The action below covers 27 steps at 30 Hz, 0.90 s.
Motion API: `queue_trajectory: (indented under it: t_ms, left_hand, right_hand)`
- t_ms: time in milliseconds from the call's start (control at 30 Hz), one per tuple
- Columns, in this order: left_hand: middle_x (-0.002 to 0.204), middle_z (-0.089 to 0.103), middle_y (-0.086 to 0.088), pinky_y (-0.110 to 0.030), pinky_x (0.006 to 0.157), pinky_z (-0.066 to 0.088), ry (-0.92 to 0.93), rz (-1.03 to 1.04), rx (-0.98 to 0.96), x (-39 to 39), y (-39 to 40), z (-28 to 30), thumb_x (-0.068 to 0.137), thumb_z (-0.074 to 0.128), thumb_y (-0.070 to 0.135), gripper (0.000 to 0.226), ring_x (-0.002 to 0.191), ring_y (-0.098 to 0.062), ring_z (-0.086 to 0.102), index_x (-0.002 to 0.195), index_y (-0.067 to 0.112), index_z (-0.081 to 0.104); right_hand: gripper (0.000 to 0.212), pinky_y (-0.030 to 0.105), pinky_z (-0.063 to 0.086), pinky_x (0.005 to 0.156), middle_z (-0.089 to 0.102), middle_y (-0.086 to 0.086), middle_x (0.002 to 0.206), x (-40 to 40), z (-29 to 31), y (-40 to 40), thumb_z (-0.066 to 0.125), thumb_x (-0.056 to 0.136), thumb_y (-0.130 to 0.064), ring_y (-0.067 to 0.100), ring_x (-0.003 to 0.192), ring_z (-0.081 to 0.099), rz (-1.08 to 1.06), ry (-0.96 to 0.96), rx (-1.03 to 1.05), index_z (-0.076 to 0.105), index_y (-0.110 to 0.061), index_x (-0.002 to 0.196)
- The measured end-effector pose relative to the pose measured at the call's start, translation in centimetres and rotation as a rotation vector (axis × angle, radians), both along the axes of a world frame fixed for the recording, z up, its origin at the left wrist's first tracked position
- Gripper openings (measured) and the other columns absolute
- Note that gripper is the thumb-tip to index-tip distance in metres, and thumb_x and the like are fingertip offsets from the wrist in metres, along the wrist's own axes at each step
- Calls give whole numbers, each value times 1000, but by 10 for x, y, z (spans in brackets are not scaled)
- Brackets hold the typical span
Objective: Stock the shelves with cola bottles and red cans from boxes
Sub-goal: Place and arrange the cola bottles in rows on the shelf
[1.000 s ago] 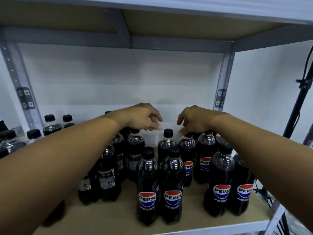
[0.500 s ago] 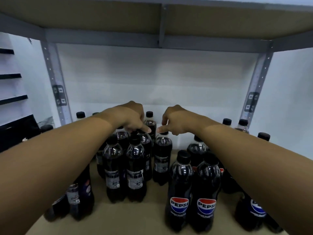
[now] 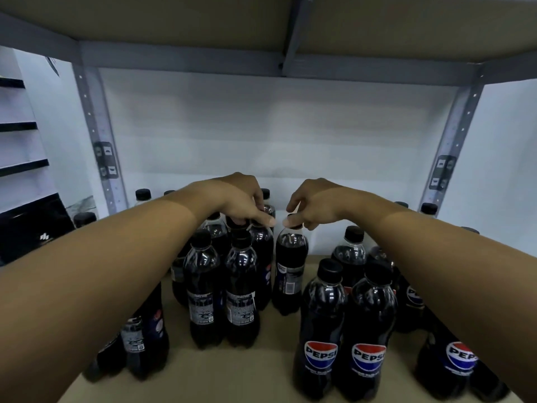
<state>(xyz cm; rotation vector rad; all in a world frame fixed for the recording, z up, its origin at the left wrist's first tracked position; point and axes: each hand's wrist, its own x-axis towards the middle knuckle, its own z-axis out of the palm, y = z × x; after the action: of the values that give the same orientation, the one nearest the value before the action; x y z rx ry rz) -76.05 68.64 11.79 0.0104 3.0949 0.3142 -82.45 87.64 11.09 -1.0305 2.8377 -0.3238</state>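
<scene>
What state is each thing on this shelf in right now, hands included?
Left hand: fingers curled on the cap of a back bottle.
Right hand: pinches the cap of the middle bottle, upright, barcode side forward.
Front pair of bottles: upright, capped, logos forward.
Left front bottles: upright, capped, logos turned away.
Shelf board: carries them all.

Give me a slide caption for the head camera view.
Both hands grip caps of dark plastic cola bottles on shelf.
</scene>
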Motion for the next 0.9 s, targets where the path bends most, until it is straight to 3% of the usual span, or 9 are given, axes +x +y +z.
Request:
queue_trajectory:
  t_ms: [67, 167, 300, 400, 467, 600, 733, 800, 900]
  left_hand:
    - [83, 74, 5, -29, 83, 57, 18, 42, 9, -2, 4, -1, 82, 78, 59, 42, 74, -11, 77, 96, 19, 73]
    - [77, 74, 0, -29, 76, 57, 60, 49, 9, -6, 9, -4, 86, 81, 42, 33, 74, -18, 77, 92, 11, 73]
    - [95, 74, 4, -30, 87, 58, 74, -22, -21, -6, 11, -2, 86, 83, 31, 26, 91, -18, 73, 106, 16, 78]
    - [109, 72, 8, -30, 94, 53, 59, -88, -11, -4, 6, -1, 88, 82, 29, 27, 104, -13, 65, 114, 25, 78]
    - [109, 72, 10, -30, 95, 53, 55, -92, 32, -5, 2, -2, 87, 82, 34, 27, 106, -11, 65, 113, 28, 78]
    - [91, 76, 2, -31, 86, 58, 76, 20, 112, -13, 2, -8, 81, 81, 55, 42, 87, -16, 75, 100, 17, 76]
    - [81, 79, -8, -28, 76, 62, 30, 36, 124, -18, 5, -12, 79, 87, 43, 44, 74, -19, 78, 94, 4, 74]
    - [80, 76, 0, -23, 71, 57, 36, 6, 98, -19, 3, -11, 81, 87, 38, 40, 79, -17, 77, 103, 7, 75]
    - [88, 63, 17, -23, 77, 45, 46, -76, 28, -18, -1, -8, 84, 85, 37, 41, 97, -12, 64, 120, 21, 74]
  right_hand:
    - [45, 32, 56, 89, 77, 6, 77, 1, -1, -4, 70, 89, -53, 15, 78, 76, -45, 46, 13, 71, -12, 106]
    - [44, 33, 58, 85, 76, 9, 71, 4, -3, -9, 70, 90, -51, 18, 72, 75, -67, 87, 36, 75, -7, 96]
    - [25, 29, 59, 74, 77, 6, 84, -2, 0, -12, 77, 89, -29, 16, 72, 76, -31, 75, 46, 75, -8, 102]
    - [29, 24, 53, 67, 74, 1, 95, -7, 2, -10, 79, 86, -17, 15, 76, 74, -3, 47, 42, 73, -14, 114]
    - [32, 25, 56, 72, 75, 2, 104, -11, 2, -9, 80, 86, -20, 14, 79, 74, -14, 22, 24, 71, -18, 117]
    - [42, 30, 58, 83, 75, 0, 96, -14, -2, -7, 80, 85, -43, 13, 79, 75, -80, 3, -2, 67, -15, 112]
    - [35, 31, 59, 83, 77, 3, 81, -16, -5, -8, 80, 85, -41, 12, 70, 76, -98, 24, 37, 75, -8, 99]
    - [29, 26, 58, 75, 77, 2, 83, -18, -4, -8, 82, 85, -31, 12, 72, 76, -69, 23, 36, 75, -9, 102]
    - [34, 20, 53, 70, 76, 3, 104, -20, -3, -4, 82, 84, -20, 17, 89, 75, -22, 12, 24, 72, -13, 116]
